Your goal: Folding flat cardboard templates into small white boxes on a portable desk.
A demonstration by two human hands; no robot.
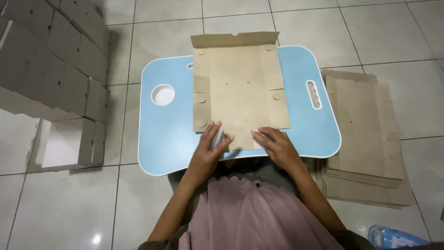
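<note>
Under both hands' fingers (217, 134): near edge of cardboard blank (238, 88), on blue table (162, 139).

A plain brown flat cardboard box blank (238, 88) lies on a light blue lap table with white edging (162, 134); the glossy tiled floor (379, 28) is pale grey, the folded boxes (55, 65) grey-white, the fabric garment (249, 217) dusty pink

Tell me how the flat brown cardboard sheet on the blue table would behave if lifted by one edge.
The cardboard sheet is thin with scored flaps, so it would probably bend along the creases. It looks light for its area. On the smooth blue table it would likely slide easily.
</note>
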